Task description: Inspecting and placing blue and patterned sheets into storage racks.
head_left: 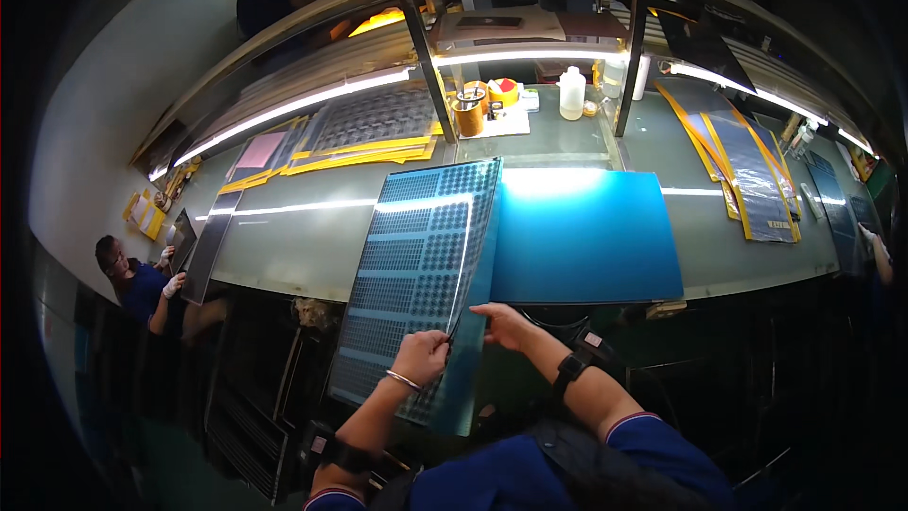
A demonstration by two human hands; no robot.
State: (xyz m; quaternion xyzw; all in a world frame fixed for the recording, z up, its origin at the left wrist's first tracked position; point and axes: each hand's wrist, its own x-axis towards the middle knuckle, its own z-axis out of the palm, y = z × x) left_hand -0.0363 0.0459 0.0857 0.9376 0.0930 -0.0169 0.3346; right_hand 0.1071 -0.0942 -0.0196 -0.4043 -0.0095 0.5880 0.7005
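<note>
Blue-toned patterned sheet (392,260) lying across the front edge of a table (293,237), handled along its right side

The patterned sheet slants, its upper end over the table and its lower end reaching past the front edge. The left hand (419,357) has a closed grip, its fingers bunched on the sheet near the long right edge. The right hand (511,326) has a looser grip, fingertips at the outer side of a teal strip (463,388) running alongside; whether they pinch it or merely touch it cannot be told. Good handling would probably call for light, even tension between the hands, since a single pinched point could crease a thin sheet. Just to the right, a glossy blue panel (591,246) lies with its near side along the table's front edge, so a swing that way might scrape it. Yellow-edged sheets (369,123) lie at the rear left, yellow-edged strips (752,185) well to the right, and a white bottle (571,93) stands behind the blue panel. Room for moving seems best off the front edge; a co-worker (142,289) is well apart at far left
</note>
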